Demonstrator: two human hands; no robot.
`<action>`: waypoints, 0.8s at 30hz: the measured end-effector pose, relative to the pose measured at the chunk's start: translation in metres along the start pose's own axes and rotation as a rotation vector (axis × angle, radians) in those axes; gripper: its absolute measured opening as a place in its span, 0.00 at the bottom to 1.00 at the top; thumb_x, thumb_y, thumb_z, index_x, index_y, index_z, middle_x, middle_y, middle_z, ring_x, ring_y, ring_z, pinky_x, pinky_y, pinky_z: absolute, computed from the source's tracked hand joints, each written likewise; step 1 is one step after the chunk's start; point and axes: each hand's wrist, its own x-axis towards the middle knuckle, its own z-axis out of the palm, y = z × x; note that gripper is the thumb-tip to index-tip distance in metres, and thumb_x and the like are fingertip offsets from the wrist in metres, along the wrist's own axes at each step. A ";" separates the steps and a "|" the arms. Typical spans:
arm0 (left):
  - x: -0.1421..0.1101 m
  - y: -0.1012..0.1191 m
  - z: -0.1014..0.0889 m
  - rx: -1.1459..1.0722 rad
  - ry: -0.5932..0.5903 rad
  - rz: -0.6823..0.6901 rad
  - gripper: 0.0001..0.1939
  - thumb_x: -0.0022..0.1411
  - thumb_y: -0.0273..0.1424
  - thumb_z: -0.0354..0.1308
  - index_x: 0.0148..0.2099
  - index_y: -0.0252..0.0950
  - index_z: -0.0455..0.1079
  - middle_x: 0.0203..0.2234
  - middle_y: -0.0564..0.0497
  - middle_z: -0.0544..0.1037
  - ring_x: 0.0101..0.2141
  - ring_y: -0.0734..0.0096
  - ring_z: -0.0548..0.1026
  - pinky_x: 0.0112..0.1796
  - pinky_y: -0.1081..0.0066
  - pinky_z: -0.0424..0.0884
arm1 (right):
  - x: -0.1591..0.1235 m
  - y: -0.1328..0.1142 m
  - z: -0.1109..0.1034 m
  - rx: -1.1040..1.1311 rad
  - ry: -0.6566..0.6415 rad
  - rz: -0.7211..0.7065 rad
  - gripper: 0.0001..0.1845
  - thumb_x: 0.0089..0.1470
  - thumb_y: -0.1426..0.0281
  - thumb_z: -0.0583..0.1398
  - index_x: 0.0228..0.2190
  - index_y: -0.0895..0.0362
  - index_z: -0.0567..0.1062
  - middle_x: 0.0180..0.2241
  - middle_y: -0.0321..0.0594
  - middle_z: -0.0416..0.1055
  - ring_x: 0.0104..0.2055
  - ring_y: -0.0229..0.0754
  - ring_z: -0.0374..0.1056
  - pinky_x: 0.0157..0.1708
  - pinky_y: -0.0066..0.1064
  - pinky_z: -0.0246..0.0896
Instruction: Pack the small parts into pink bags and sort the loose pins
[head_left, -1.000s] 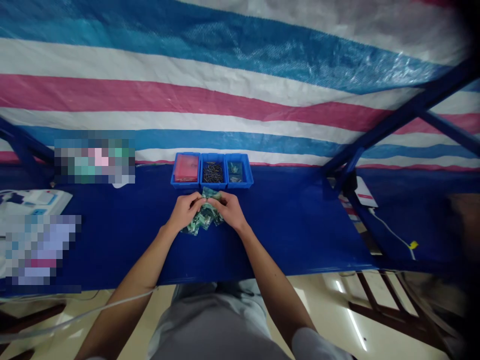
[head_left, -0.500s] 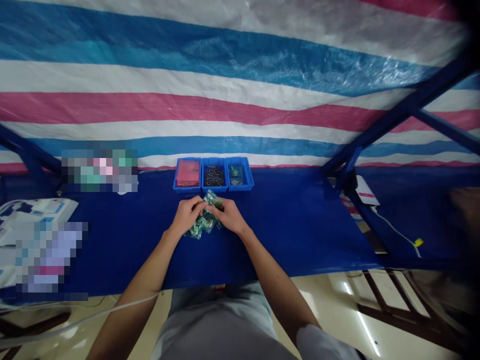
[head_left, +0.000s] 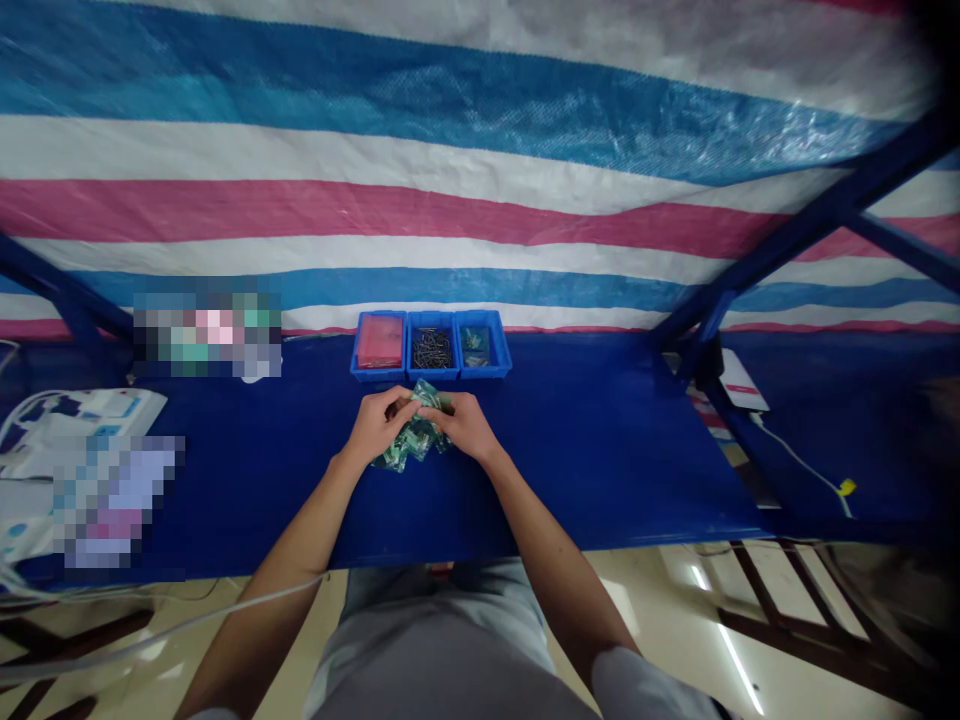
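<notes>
My left hand [head_left: 379, 425] and my right hand [head_left: 468, 426] are close together over the blue table. Their fingers pinch a small clear plastic bag [head_left: 426, 396] with a greenish tint; what is inside it is too small to make out. Beneath the hands lies a loose heap of similar small bags [head_left: 401, 450], partly covered by the fingers. Just beyond, a blue bin [head_left: 379, 374] holds red plastic sheets or bags [head_left: 380, 343]. The middle bin [head_left: 433, 374] contains many dark screws [head_left: 433, 352]. A few small clear packets [head_left: 475, 345] sit in the right bin [head_left: 499, 368].
A striped tarp [head_left: 450, 220] hangs behind the blue table [head_left: 600, 450]. At the left are white packaging [head_left: 112, 410] and blurred-out items. A white device [head_left: 742, 380] with a cable lies at the right, past a blue frame post [head_left: 705, 335]. A pale cable [head_left: 225, 608] crosses my left forearm.
My fingertips have shifted slightly on the small plastic bag, the two thumbs now nearer each other. The whole view has drifted a little; the bins and the heap stay put.
</notes>
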 end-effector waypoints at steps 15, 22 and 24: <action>0.000 0.003 -0.002 -0.048 0.026 -0.021 0.13 0.65 0.40 0.58 0.34 0.35 0.71 0.21 0.56 0.69 0.23 0.75 0.64 0.28 0.74 0.60 | 0.001 0.004 0.001 -0.027 0.060 -0.042 0.20 0.54 0.55 0.63 0.23 0.59 0.72 0.20 0.32 0.63 0.24 0.35 0.56 0.24 0.25 0.49; 0.000 -0.005 -0.001 -0.045 0.045 -0.020 0.14 0.65 0.39 0.58 0.31 0.34 0.69 0.21 0.55 0.68 0.23 0.75 0.64 0.28 0.74 0.60 | 0.000 0.004 0.000 -0.031 -0.032 -0.049 0.22 0.55 0.52 0.62 0.28 0.61 0.75 0.22 0.32 0.64 0.25 0.34 0.56 0.25 0.25 0.48; 0.000 -0.006 -0.001 -0.036 0.056 -0.014 0.14 0.65 0.38 0.58 0.30 0.35 0.68 0.20 0.56 0.68 0.23 0.75 0.64 0.28 0.74 0.60 | -0.001 0.004 0.000 -0.038 -0.026 -0.049 0.24 0.56 0.51 0.61 0.28 0.60 0.75 0.22 0.32 0.64 0.26 0.34 0.56 0.25 0.25 0.48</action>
